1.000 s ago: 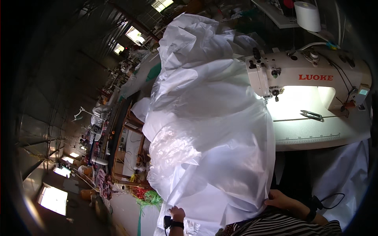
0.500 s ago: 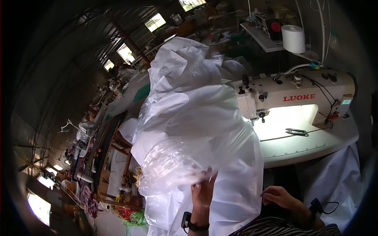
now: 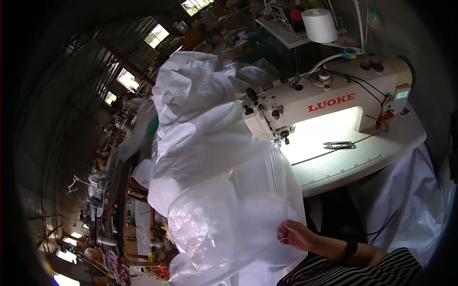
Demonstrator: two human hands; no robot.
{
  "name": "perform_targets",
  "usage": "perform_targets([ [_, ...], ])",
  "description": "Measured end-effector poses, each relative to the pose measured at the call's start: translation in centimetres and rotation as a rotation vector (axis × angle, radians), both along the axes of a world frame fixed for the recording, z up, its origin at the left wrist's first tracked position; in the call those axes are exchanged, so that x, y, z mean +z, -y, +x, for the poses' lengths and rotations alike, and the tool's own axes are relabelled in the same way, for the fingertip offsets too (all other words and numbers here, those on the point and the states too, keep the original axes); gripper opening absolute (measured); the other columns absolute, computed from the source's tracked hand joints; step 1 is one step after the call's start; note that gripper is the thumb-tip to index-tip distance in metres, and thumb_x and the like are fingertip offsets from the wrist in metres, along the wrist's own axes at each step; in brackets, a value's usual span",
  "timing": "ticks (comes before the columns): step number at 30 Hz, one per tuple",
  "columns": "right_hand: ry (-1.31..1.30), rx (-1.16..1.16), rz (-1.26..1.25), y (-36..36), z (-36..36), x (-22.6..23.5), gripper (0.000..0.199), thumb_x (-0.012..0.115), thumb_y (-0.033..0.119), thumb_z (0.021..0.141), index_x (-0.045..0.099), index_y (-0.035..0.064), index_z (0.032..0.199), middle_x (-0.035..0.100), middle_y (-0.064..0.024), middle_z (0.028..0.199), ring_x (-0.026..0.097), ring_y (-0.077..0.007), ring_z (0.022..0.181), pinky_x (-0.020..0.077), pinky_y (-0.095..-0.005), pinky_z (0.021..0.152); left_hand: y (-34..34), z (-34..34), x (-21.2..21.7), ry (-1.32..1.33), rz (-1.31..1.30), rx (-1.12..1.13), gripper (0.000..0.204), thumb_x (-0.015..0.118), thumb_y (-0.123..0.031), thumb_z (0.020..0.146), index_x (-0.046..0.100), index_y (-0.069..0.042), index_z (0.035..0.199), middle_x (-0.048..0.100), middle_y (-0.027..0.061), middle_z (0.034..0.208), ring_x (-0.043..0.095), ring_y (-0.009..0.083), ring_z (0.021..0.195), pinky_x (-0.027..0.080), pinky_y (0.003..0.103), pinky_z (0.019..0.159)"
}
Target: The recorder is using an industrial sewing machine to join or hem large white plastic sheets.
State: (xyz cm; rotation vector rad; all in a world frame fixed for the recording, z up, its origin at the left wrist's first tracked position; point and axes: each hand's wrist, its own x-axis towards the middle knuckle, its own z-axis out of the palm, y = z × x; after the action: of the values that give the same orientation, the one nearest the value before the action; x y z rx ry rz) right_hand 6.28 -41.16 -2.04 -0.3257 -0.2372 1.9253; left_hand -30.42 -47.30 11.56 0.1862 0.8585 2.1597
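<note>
A large white sheet (image 3: 191, 138), creased and slightly shiny, spreads across the left and middle and runs under the needle end of a sewing machine (image 3: 329, 95). Clear, wrinkled film (image 3: 191, 219) lies over its nearer part. At the sheet's right edge is my right hand (image 3: 298, 235), its fingers curled and closed on that edge. Narrow pleats run from the needle area down toward this hand. My left hand does not show anywhere.
Thread snips (image 3: 339, 145) lie on the lit machine bed (image 3: 346, 167), which has a ruler along its front edge. A white thread cone (image 3: 319, 25) stands behind the machine. More white material (image 3: 405, 195) hangs at the right. A wooden frame (image 3: 128, 224) stands at the left.
My left hand, earlier over the clear film, has gone out of sight. The right hand has moved left to the sheet's edge. The whole view has shifted and tilted.
</note>
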Motion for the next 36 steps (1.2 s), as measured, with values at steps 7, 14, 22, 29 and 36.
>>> perform_targets([
  [7, 0.445, 0.320, -0.008, 3.8, 1.2, -0.5, 0.031, 0.058, 0.039, 0.098, 0.057, 0.0077, 0.102, 0.064, -0.0052, 0.093, 0.062, -0.0147, 0.094, 0.0493, -0.0290, 0.071, -4.1, 1.2, 7.2, -1.247, -0.485, 0.076, 0.045, 0.062, -0.039, 0.094, 0.062, -0.003, 0.121, 0.070, 0.0108, 0.090, 0.066, 0.0190, 0.072, 0.057, 0.035, 0.069],
  [14, 0.646, 0.113, 0.034, 4.0, 0.8, -1.0, 0.038, 0.056, 0.038, 0.099, 0.058, 0.0016, 0.110, 0.066, -0.0086, 0.098, 0.065, -0.0187, 0.089, 0.0568, -0.0304, 0.072, -4.5, 4.4, 10.6, -1.868, -0.440, -0.141, 0.044, 0.055, -0.037, 0.098, 0.060, 0.000, 0.123, 0.070, 0.0129, 0.091, 0.067, 0.0228, 0.076, 0.057, 0.037, 0.074],
  [22, 1.030, 0.015, 0.219, 8.1, 2.1, 1.7, 0.019, 0.063, 0.021, 0.097, 0.064, 0.0019, 0.097, 0.068, -0.0134, 0.089, 0.068, -0.0212, 0.082, 0.0557, -0.0334, 0.079, -17.8, 22.7, -3.3, -2.393, 0.143, -0.945, 0.070, 0.068, -0.018, 0.089, 0.034, -0.003, 0.148, 0.025, 0.0188, 0.158, 0.026, 0.0394, 0.144, 0.029, 0.046, 0.115],
  [29, 1.476, 0.217, 0.416, 11.9, 6.5, 3.4, 0.028, 0.070, 0.032, 0.090, 0.066, 0.0043, 0.095, 0.070, -0.0134, 0.091, 0.070, -0.0250, 0.085, 0.0549, -0.0329, 0.077, -25.1, 15.3, -8.3, -1.789, -0.065, -0.910, 0.047, 0.060, -0.014, 0.094, 0.045, -0.004, 0.137, 0.047, 0.0201, 0.139, 0.046, 0.0335, 0.130, 0.040, 0.041, 0.107],
  [36, 2.075, -0.137, 0.245, 5.4, 3.3, 3.1, 0.030, 0.068, 0.035, 0.088, 0.065, 0.0050, 0.093, 0.066, -0.0119, 0.089, 0.068, -0.0283, 0.083, 0.0545, -0.0375, 0.075, -14.3, 21.2, -7.8, -1.839, 0.405, -1.027, 0.048, 0.071, -0.009, 0.082, 0.057, -0.010, 0.128, 0.053, 0.0116, 0.139, 0.048, 0.0330, 0.131, 0.041, 0.048, 0.106],
])
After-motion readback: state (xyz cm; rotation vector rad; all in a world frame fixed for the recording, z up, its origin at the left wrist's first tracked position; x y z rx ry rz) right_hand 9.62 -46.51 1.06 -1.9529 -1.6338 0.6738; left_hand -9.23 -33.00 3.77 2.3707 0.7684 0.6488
